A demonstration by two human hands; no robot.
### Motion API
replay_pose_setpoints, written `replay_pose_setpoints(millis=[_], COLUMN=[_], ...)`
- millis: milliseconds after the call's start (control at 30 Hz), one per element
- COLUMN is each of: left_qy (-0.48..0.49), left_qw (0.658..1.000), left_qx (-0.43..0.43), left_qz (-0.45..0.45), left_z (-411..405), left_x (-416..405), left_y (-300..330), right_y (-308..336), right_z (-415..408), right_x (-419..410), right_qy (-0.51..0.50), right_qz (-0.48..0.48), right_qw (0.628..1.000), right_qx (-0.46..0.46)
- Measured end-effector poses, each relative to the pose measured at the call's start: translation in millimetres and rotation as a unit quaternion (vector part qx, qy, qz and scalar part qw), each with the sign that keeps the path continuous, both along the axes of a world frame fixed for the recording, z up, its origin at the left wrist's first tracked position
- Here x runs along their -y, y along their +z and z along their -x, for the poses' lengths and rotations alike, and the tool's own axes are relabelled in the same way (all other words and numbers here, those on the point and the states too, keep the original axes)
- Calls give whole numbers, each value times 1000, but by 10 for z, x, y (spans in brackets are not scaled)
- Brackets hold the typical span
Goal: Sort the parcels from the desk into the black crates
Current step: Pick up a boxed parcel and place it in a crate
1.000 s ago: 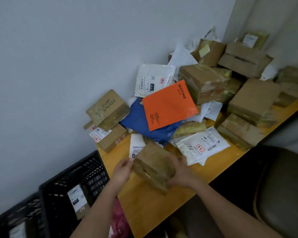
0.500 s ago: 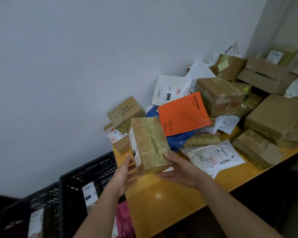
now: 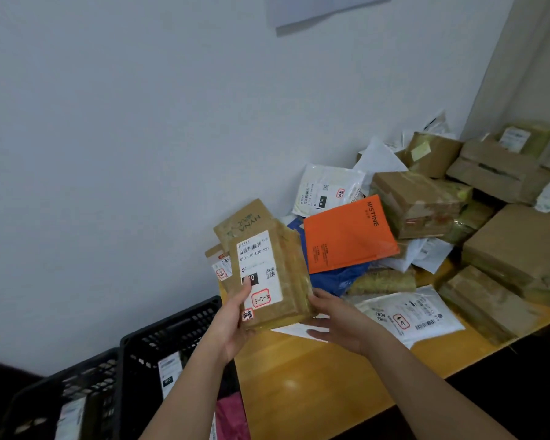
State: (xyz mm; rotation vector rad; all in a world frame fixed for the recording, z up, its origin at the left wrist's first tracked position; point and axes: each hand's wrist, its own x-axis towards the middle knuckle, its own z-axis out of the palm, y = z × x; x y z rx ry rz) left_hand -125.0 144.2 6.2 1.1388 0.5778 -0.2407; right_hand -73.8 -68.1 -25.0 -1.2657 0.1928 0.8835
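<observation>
A taped brown cardboard parcel [image 3: 286, 274] is held upright above the desk's left end, its white shipping label facing me. My left hand [image 3: 232, 325] grips its lower left edge, thumb on the label. My right hand [image 3: 340, 322] supports its lower right side with the fingers spread under it. Two black crates stand left of the desk: the nearer crate [image 3: 169, 331] holds a labelled parcel, and the farther crate [image 3: 61, 392] also holds parcels. The wooden desk [image 3: 299, 385] carries a pile of parcels.
On the pile lie an orange MISTINE mailer [image 3: 346, 233], a blue bag [image 3: 337, 281], white mailers [image 3: 410, 315] and several brown boxes [image 3: 518, 246]. A HYNA box [image 3: 242, 220] leans on the grey wall behind the held parcel. A pink bag [image 3: 232, 417] sits below the desk edge.
The parcel was lifted off the desk and turned upright until its label faces me. My view has tilted upward, showing more wall.
</observation>
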Motion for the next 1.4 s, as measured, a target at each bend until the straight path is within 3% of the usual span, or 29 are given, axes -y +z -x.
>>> replay_pose_setpoints(millis=[267, 467, 633, 967, 1233, 1400], left_qy=[-36, -66, -65, -101, -40, -11], left_qw=[999, 995, 995, 991, 995, 995], left_qx=[-10, 4, 19, 30, -8, -30], left_qz=[-38, -77, -74, -81, -88, -96], left_z=[-70, -171, -235, -257, -1, 334], left_x=[74, 96, 108, 138, 166, 31], left_y=[1, 105, 186, 240, 93, 0], right_y=[93, 225, 206, 21, -125, -189], right_z=[-112, -178, -211, -307, -231, -91], right_x=[-86, -10, -22, 83, 36, -209], right_qy=[-67, -90, -72, -77, -92, -13], right_qz=[87, 29, -27, -41, -39, -1], right_qw=[991, 995, 996, 994, 995, 1000], right_qx=[80, 27, 53, 69, 29, 16])
